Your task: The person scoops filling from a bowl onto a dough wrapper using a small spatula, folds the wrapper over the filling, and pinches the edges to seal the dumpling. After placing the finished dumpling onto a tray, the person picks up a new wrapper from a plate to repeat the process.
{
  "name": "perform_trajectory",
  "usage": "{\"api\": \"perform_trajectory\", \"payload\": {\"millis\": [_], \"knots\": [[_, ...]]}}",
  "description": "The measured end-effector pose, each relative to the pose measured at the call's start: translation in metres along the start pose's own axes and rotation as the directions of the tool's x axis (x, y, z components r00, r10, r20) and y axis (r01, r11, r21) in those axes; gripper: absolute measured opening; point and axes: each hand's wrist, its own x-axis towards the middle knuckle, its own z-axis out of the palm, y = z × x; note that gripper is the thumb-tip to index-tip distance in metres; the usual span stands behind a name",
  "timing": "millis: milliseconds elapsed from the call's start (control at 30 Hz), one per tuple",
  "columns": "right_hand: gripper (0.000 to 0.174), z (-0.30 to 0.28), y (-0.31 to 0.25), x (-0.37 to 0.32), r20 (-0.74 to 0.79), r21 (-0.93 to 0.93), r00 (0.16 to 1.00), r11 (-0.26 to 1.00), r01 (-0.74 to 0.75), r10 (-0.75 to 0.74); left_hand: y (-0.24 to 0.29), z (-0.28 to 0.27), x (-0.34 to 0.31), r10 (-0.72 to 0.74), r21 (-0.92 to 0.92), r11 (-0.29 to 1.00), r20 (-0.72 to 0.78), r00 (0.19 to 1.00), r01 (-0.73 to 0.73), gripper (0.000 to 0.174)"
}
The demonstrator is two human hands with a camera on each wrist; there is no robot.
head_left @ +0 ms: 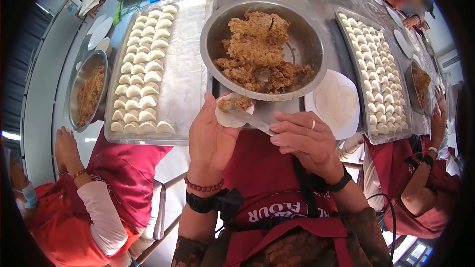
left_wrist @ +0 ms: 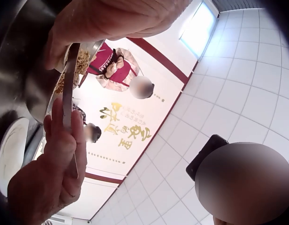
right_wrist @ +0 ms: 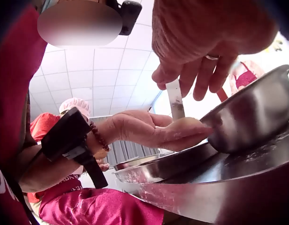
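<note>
My left hand (head_left: 213,136) is palm up, a round dumpling wrapper (head_left: 228,119) lying on its fingers. The thumb stands out to the side of the wrapper. A lump of brownish minced filling (head_left: 237,102) sits on the wrapper. My right hand (head_left: 309,138) pinches a flat metal filling spatula (head_left: 256,121) between thumb and fingers, its blade at the filling. In the right wrist view the spatula (right_wrist: 175,98) points down onto the wrapper. Just beyond both hands is a large steel bowl (head_left: 310,44) with a heap of the same filling (head_left: 257,44).
Left of the bowl, a metal tray (head_left: 187,69) carries rows of folded dumplings (head_left: 148,62). A white plate (head_left: 350,127) with flat wrappers (head_left: 336,99) stands right of the bowl. Another dumpling tray (head_left: 378,76) lies farther right. People in red aprons sit on both sides.
</note>
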Motion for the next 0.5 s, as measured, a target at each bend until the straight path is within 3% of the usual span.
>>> {"api": "perform_trajectory", "payload": {"millis": [67, 167, 267, 367, 500], "knots": [[0.022, -0.005, -0.001, -0.006, -0.061, 0.094, 0.997, 0.994, -0.049, 0.055, -0.001, -0.002, 0.000, 0.003, -0.005, 1.000, 0.007, 1.000, -0.003, 0.056], [0.022, -0.004, -0.005, -0.016, -0.175, 0.233, 0.942, 0.942, -0.243, 0.286, -0.005, 0.002, -0.003, 0.039, -0.030, 0.999, -0.026, 0.999, -0.040, 0.057], [0.021, 0.003, -0.006, -0.023, -0.191, 0.268, 0.927, 0.926, -0.267, 0.323, -0.008, -0.001, -0.005, 0.041, -0.033, 0.999, 0.004, 0.999, -0.041, 0.057], [0.022, 0.006, -0.013, -0.023, -0.138, 0.200, 0.946, 0.944, -0.263, 0.293, -0.011, -0.001, -0.007, 0.037, -0.031, 0.999, 0.000, 0.999, -0.037, 0.057], [0.028, 0.005, -0.014, -0.019, -0.050, -0.076, 0.998, 0.996, -0.036, 0.033, -0.013, -0.002, -0.009, 0.034, -0.026, 0.999, -0.012, 0.999, -0.034, 0.057]]}}
